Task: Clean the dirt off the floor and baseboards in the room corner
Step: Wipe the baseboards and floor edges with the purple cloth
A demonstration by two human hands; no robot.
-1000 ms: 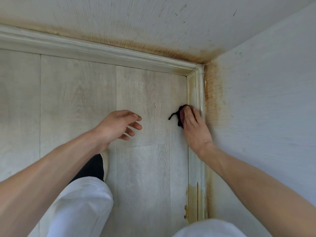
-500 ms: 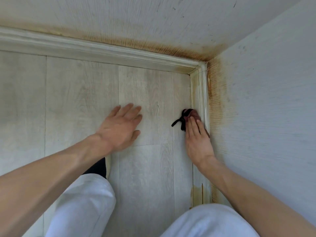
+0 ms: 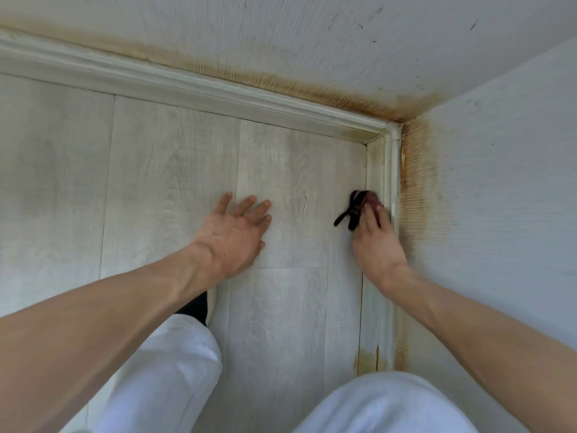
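A pale wood-look floor [image 3: 175, 189] meets two white baseboards in a corner: a back baseboard [image 3: 187, 85] and a right baseboard [image 3: 382, 170]. My right hand [image 3: 376, 242] presses a small dark cloth [image 3: 356, 204] against the foot of the right baseboard, fingers straight on top of it; a black strap of the cloth sticks out to the left. My left hand [image 3: 234, 232] lies flat on the floor, fingers spread. Brown-orange stains [image 3: 418, 182] run along the walls just above both baseboards.
My knees in white trousers [image 3: 162, 370] fill the bottom of the view, with a dark shoe [image 3: 196, 304] under my left forearm. A yellow-brown patch [image 3: 367, 359] marks the right baseboard near my right knee. Grey textured walls rise behind and to the right.
My left hand went from hovering with curled fingers to lying flat on the floor. My right hand with the cloth stayed at the same stretch of the right baseboard, now blurred by motion.
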